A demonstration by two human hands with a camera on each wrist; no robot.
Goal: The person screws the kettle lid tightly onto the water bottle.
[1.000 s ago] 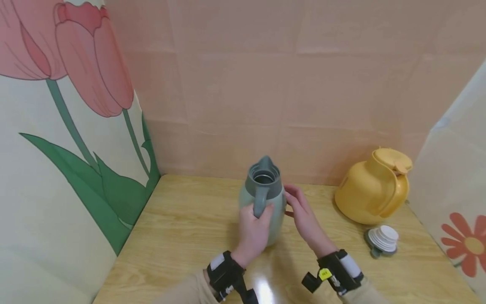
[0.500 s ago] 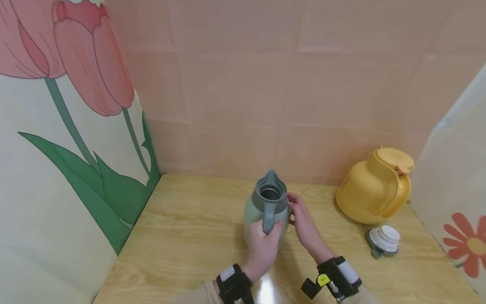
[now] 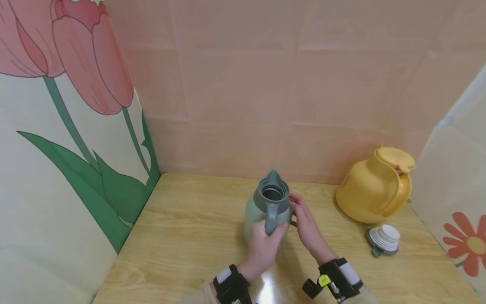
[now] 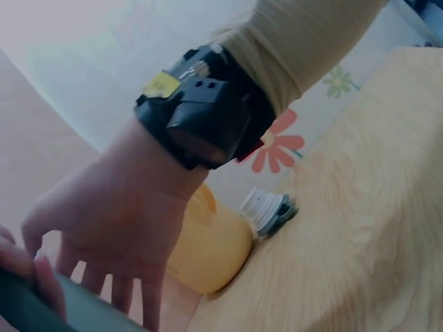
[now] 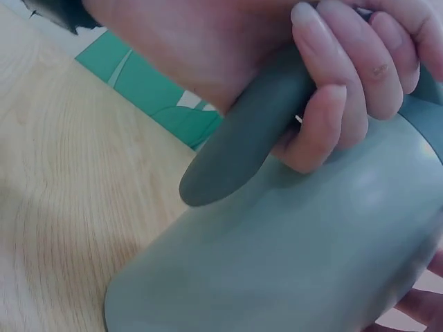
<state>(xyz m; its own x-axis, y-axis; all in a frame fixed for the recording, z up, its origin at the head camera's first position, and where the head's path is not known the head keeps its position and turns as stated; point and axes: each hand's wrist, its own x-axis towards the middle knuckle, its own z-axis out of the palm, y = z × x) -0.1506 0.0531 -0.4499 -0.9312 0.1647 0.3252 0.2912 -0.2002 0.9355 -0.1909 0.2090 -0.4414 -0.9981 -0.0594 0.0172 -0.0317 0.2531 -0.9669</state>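
A pale green thermos jug [image 3: 250, 213] with a grey-green collar and spout is at the middle of the table, its mouth uncovered. My left hand [image 3: 262, 247] grips the jug's handle [image 3: 271, 219]; in the right wrist view the fingers of that left hand [image 5: 346, 76] curl round the handle [image 5: 242, 135]. Held against the jug's right side is my right hand [image 3: 309, 230], its fingers fairly straight. In the left wrist view the right hand [image 4: 118, 214] reaches along the jug [image 4: 86, 308]. Whether the jug's base touches the table I cannot tell.
A yellow thermos jug [image 3: 364, 194] with its lid on stands at the back right. In front of it a white ridged stopper [image 3: 385, 238] with a grey-green cap lies top down on the wooden table [image 3: 182, 236]. A pink backdrop [image 3: 235, 84] rises behind.
The jug has come nearer to me and slightly to the right, with my left hand on its handle. My right hand has stayed at its side. The last half second shows little motion.
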